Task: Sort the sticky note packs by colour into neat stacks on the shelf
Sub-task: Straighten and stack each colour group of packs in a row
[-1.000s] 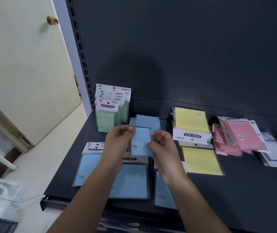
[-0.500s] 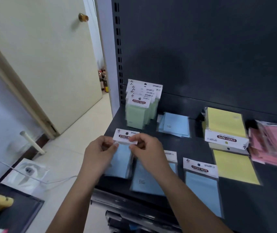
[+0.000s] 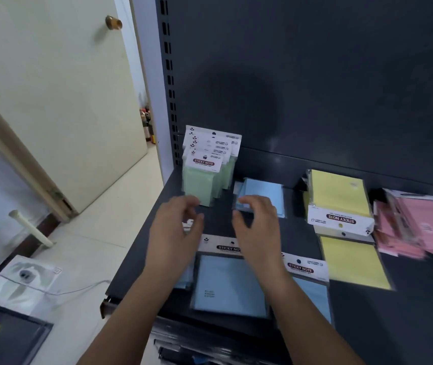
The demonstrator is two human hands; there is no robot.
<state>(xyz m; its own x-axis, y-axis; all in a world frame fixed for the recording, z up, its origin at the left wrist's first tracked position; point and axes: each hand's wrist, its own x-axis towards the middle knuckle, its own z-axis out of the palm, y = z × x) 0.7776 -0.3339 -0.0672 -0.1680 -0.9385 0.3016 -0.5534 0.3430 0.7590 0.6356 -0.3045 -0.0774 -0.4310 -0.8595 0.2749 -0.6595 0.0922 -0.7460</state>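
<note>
Both hands hover empty over the dark shelf (image 3: 407, 312), fingers loosely curved. My left hand (image 3: 175, 230) is just in front of the upright green sticky note stack (image 3: 204, 177). My right hand (image 3: 257, 227) is over the near edge of a small blue pile (image 3: 265, 193) at the back. Blue packs lie flat at the front: one under my left wrist (image 3: 186, 277), a large one (image 3: 229, 283) between my arms and another (image 3: 312, 291) to the right. Yellow packs (image 3: 339, 196) (image 3: 352, 262) and a loose pink heap (image 3: 420, 227) lie further right.
The shelf's dark back panel rises behind the packs, with a slotted upright (image 3: 169, 75) at its left. A cream door (image 3: 52, 88) stands open to the left. Below the shelf's front edge lie a dark tray (image 3: 7, 338) and a white packet (image 3: 20, 280) on the floor.
Half a second ago both hands pinched a blue pack by its header at the front left. Now that pack lies on the shelf and both hands have lifted off, empty, moving toward the back.
</note>
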